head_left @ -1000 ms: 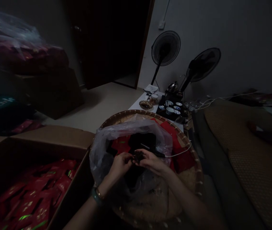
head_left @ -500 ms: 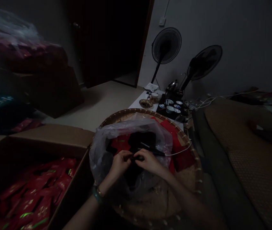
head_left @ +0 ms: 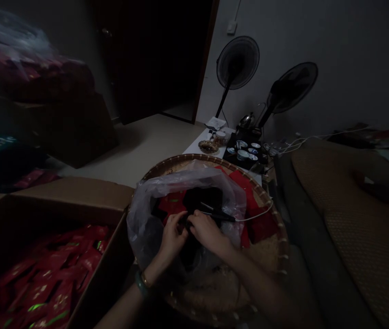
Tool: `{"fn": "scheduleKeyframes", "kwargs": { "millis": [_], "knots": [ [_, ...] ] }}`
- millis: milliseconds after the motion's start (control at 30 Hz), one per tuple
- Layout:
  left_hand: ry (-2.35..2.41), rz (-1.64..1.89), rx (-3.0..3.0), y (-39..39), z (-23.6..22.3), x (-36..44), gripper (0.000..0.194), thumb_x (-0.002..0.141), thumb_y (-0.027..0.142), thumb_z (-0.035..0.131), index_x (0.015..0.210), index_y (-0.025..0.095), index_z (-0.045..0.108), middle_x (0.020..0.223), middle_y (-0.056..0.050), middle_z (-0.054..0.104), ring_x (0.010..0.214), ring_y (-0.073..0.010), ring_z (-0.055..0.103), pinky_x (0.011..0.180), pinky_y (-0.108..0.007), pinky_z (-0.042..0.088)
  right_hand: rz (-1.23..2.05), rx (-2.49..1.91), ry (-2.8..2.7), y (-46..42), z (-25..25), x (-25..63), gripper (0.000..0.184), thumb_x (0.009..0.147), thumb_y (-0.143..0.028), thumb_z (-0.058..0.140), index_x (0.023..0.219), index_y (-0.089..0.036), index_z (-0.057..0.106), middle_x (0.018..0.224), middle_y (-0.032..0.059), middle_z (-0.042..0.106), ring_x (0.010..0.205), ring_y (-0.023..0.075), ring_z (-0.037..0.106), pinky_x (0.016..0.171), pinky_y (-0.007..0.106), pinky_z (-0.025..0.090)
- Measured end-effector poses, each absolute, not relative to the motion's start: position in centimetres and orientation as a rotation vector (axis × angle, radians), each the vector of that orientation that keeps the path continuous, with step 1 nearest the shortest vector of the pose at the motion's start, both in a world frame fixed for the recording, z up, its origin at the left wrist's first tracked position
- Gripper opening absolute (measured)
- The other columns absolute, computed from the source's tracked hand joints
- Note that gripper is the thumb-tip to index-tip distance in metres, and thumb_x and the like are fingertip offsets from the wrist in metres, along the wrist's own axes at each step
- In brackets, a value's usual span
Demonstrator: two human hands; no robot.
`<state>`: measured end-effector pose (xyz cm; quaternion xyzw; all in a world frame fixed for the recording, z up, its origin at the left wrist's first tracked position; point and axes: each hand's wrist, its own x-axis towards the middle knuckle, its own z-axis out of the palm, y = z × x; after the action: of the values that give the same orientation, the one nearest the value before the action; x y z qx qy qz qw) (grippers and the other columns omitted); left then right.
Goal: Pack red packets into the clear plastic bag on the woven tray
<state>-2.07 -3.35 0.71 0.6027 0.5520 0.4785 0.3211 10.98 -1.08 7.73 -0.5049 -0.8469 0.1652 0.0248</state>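
My left hand (head_left: 174,235) and my right hand (head_left: 205,229) meet over an opened clear plastic bag (head_left: 143,219). Their fingers are curled and pinched close together. Whatever lies between them is dark and too dim to name. Inside the bag are dark pieces and a red packet (head_left: 172,204). Just beyond my right hand lies a black tool (head_left: 222,214) with thin metal prongs and a white cord (head_left: 258,214). The bag rests in a round woven bamboo tray (head_left: 204,299), with red packets (head_left: 244,187) under its right side.
On the left stands an open cardboard box (head_left: 74,189) holding many red packets (head_left: 49,283). Behind the tray is a low table with a black tea tray and small cups (head_left: 243,155). Two standing fans (head_left: 238,61) are by the wall. A woven mat (head_left: 345,205) lies to the right.
My right hand has shifted slightly left and up, now closer to my left hand, its back turned more toward me. The tray, bag and tool stay in place.
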Motion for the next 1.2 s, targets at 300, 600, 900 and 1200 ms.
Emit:
{"fn": "scheduleKeyframes", "kwargs": {
  "millis": [300, 600, 900, 1200],
  "knots": [
    [1.45, 1.335, 1.491, -3.0, 0.6, -2.3, 0.053, 0.06, 0.0, 0.047, 0.11, 0.019, 0.054, 0.098, -0.005, 0.054, 0.091, -0.0168, 0.055, 0.076, -0.029, 0.047, 0.772, -1.253, -2.341, -1.4, 7.1, 11.8, 0.031, 0.073, -0.006, 0.054, 0.102, -0.018, 0.057, 0.097, 0.0049, 0.059, 0.077, 0.0133, 0.057, 0.07, 0.026, 0.047],
    [1.465, 1.329, 1.504, -3.4, 0.9, -2.2, 0.053, 0.064, 0.001, 0.047, 0.113, 0.021, 0.053, 0.099, -0.005, 0.053, 0.083, -0.0141, 0.055, 0.07, -0.025, 0.045, 0.473, -1.305, -2.61, -1.9, 7.5, 11.8, 0.018, 0.078, -0.011, 0.052, 0.091, -0.018, 0.063, 0.094, 0.0075, 0.053, 0.095, 0.0206, 0.049, 0.08, 0.032, 0.045],
    [1.5, 1.332, 1.518, -3.2, 1.1, -2.1, 0.052, 0.063, 0.001, 0.049, 0.111, 0.02, 0.054, 0.098, -0.005, 0.055, 0.088, -0.0164, 0.055, 0.074, -0.029, 0.046, 0.944, -1.396, -2.104, -1.4, 5.6, 12.2, 0.04, 0.07, -0.005, 0.054, 0.108, -0.02, 0.055, 0.078, -0.001, 0.061, 0.063, 0.0108, 0.06, 0.06, 0.022, 0.048],
    [1.51, 1.346, 1.507, -3.4, 1.1, -2.5, 0.05, 0.065, 0.002, 0.047, 0.111, 0.02, 0.053, 0.097, -0.004, 0.053, 0.081, -0.0138, 0.054, 0.07, -0.026, 0.045, 0.505, -1.417, -2.505, -3.1, 6.5, 11.0, 0.025, 0.08, -0.018, 0.051, 0.104, -0.019, 0.059, 0.095, 0.0093, 0.059, 0.096, 0.0212, 0.052, 0.082, 0.034, 0.044]
  ]
}}
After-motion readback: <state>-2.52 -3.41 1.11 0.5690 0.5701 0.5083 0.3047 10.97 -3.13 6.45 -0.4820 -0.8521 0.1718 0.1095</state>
